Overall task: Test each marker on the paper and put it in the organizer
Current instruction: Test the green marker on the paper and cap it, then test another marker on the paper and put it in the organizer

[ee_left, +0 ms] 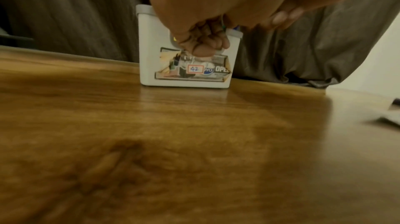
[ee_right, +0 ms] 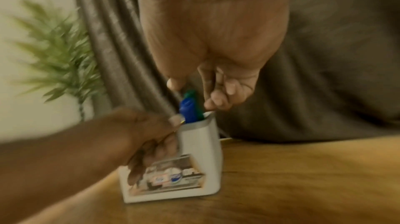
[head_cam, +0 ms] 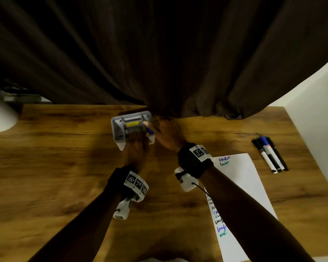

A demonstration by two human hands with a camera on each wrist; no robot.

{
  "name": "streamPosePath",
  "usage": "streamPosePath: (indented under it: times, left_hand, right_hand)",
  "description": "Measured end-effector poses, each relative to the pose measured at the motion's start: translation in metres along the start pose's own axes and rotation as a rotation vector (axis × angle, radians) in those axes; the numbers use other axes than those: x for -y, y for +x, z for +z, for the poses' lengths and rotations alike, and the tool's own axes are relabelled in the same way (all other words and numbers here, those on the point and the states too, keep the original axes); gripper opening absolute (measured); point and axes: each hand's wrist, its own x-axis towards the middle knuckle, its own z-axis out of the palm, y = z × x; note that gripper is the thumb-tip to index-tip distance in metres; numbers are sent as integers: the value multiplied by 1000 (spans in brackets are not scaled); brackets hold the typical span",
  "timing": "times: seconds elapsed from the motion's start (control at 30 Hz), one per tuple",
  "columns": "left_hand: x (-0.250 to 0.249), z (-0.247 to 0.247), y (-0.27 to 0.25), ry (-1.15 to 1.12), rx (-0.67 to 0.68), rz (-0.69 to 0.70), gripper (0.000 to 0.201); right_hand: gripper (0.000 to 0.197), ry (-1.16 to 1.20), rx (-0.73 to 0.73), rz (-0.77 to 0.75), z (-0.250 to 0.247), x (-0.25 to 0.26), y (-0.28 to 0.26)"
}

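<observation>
A white organizer (head_cam: 119, 138) with a grey rim stands on the wooden table near the curtain. My left hand (head_cam: 135, 148) grips its front wall, fingers curled over the label (ee_left: 203, 42). My right hand (head_cam: 164, 130) hovers over its right compartment. A blue marker (ee_right: 187, 110) and a green marker (ee_right: 191, 93) stick up from that compartment, between the thumb (ee_right: 174, 82) and the curled fingers (ee_right: 216, 101). Blur hides whether the fingers touch a marker. The white paper (head_cam: 240, 186), with blue and green scribbles, lies to the right.
Three more markers (head_cam: 270, 155) lie side by side at the far right of the table (head_cam: 65, 167). A dark curtain (head_cam: 159, 53) hangs right behind the organizer. A white pot (head_cam: 0, 116) holding a green plant (ee_right: 58, 47) stands at the back left.
</observation>
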Motion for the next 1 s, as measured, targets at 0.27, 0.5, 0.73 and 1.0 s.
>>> streamPosePath:
  times: [0.27, 0.5, 0.73, 1.0]
  left_hand:
    - [-23, 9, -32, -4, 52, 6, 45]
    - [-99, 90, -41, 95, 380, 409, 46]
    - [-151, 143, -30, 53, 404, 498, 59]
    - [-136, 158, -36, 120, 490, 405, 44]
  right_hand:
    - [32, -148, -144, 264, -41, -70, -46]
    - [33, -298, -507, 591, -82, -151, -118]
    - [51, -440, -407, 908, -110, -218, -146]
    - [41, -595, -304, 864, -119, -235, -155]
